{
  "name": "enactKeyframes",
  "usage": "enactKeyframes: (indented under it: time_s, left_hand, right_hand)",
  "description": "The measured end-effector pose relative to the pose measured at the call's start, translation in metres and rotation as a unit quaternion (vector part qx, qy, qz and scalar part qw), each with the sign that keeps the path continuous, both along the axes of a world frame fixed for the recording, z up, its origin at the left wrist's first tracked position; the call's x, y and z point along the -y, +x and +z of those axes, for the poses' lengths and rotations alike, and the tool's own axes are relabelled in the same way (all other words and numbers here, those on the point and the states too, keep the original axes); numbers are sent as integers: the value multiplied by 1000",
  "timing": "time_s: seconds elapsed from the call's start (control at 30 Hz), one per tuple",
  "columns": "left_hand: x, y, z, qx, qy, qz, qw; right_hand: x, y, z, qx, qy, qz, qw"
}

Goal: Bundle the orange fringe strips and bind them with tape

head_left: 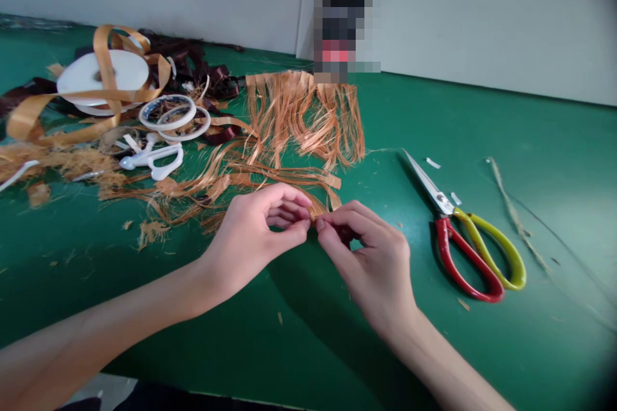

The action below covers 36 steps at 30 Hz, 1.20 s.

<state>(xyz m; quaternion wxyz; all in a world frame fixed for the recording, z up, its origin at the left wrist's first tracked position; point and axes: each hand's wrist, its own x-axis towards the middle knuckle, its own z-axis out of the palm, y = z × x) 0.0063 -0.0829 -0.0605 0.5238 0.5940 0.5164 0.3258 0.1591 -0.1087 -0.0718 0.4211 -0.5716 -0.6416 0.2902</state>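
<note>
My left hand (pixel 253 241) and my right hand (pixel 373 257) meet at the middle of the table, thumbs and fingertips pinched close together. Between them they hold the end of a frayed golden-brown ribbon (pixel 317 209), which is mostly hidden by the fingers. Just behind the hands lie more frayed ribbon strips (pixel 260 174) with loose, hair-like threads. Farther back, a row of fringed ribbon pieces (pixel 303 112) hangs down flat on the table. To the right of my right hand rest large scissors (pixel 448 209) with one red and one yellow handle.
On the left stand a white ribbon spool (pixel 77 77) with golden ribbon looped over it, tape rolls (pixel 166 112), small white-handled scissors (pixel 166 157) and dark brown ribbon (pixel 183 58). A thin strand (pixel 513 212) lies at right on the green table (pixel 554 141). A pale wall panel rises behind.
</note>
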Motion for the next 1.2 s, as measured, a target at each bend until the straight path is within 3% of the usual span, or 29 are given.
enactKeyframes:
  time_s: [0.23,0.33,0.9,1.2]
  left_hand:
    - [-3,-3,1,53,-46,-4,998]
    - [-4,-4,1,80,-73,-7,994]
    - [-5,-5,-2,118,-93,4,989]
    - [-6,-4,0,79,-74,2,994]
  right_hand:
    - [-5,4,6,-154,-166,-19,974]
    - [-7,5,6,-213,-196,-16,957]
    - [-5,6,6,-243,-178,-17,953]
    - [-4,2,11,-194,-166,-30,966]
